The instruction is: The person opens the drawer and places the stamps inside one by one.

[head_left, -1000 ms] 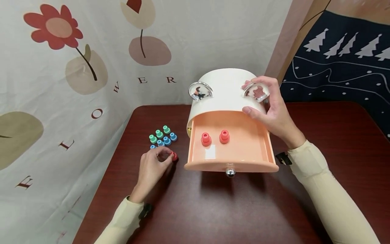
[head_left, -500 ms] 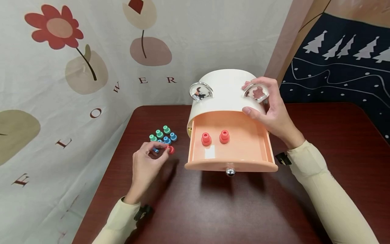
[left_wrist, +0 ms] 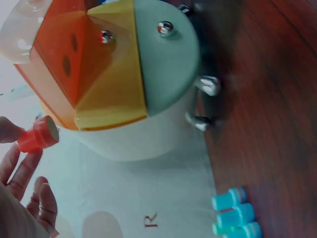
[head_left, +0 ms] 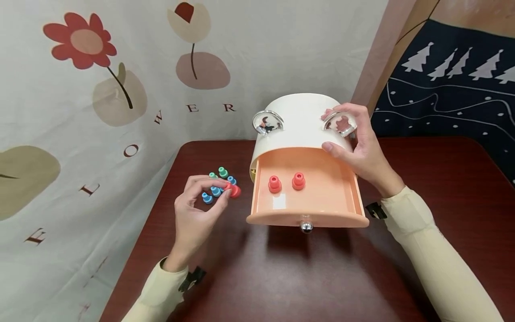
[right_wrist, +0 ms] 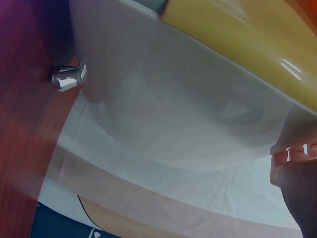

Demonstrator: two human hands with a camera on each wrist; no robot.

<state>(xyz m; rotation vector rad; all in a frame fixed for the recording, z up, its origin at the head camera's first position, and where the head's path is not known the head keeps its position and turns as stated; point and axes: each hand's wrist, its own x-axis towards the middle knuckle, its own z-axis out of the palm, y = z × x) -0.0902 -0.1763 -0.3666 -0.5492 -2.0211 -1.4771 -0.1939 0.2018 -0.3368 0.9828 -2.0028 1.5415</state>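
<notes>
The left hand pinched a red peg at its fingertips, lifted off the counter, its stem lying roughly sideways. The open drawer lay just to that hand's right, the peg near its left wall; two red pegs stood inside. The right hand, farther from the peg, gripped the box at its top right.
</notes>
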